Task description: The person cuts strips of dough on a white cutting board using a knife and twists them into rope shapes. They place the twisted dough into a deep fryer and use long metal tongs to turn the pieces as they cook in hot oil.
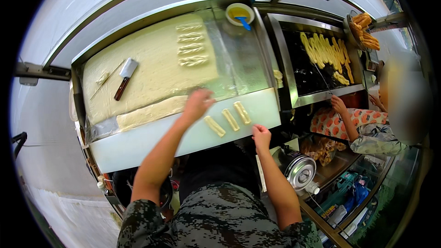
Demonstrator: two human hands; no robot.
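Across the near side of the counter lies a white cutting board [151, 143]. Three short dough pieces [230, 119] rest on its right part. My left hand [198, 104], smeared by motion, is over the right end of a long dough strip [149, 113]; its fingers cannot be read. Beside the board's right front edge, my right hand [262, 138] has its fingers curled together, and what they hold, if anything, is hidden. Behind the strip spreads a large dough sheet [151, 59], with several twisted dough pieces [192, 48] on its far right.
A cleaver [125, 79] and a thin stick [108, 80] lie on the dough sheet. Farther right, dough sticks [321, 50] float in a dark oil fryer [285, 64], tended by another person [374, 131]. A bowl [234, 11], a fried-stick basket [363, 32] and a metal pot [301, 172] stand around.
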